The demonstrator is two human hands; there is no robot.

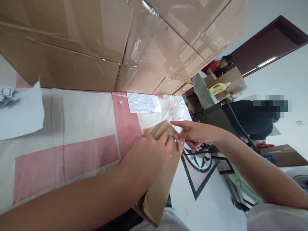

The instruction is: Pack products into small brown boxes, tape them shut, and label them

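Observation:
A narrow brown cardboard box (163,173) is held at the table's edge, its near end over my lap. My left hand (154,150) lies across its upper part, fingers curled and pressed on the cardboard. My right hand (190,133) meets it at the far end of the box. There its thumb and fingers pinch a small clear, shiny piece (172,134) that looks like tape; the index finger is stretched out. My fingers hide part of that piece. Beyond the box, a sheet of blue-bordered labels (141,103) lies on the tablecloth.
Large taped cartons (149,48) are stacked along the far side of the pink-and-white tablecloth (89,118). White paper (21,112) lies at left, a small white scrap (121,102) near the labels. To the right are two people, chairs, a yellow jug (218,89) and an open carton (286,155).

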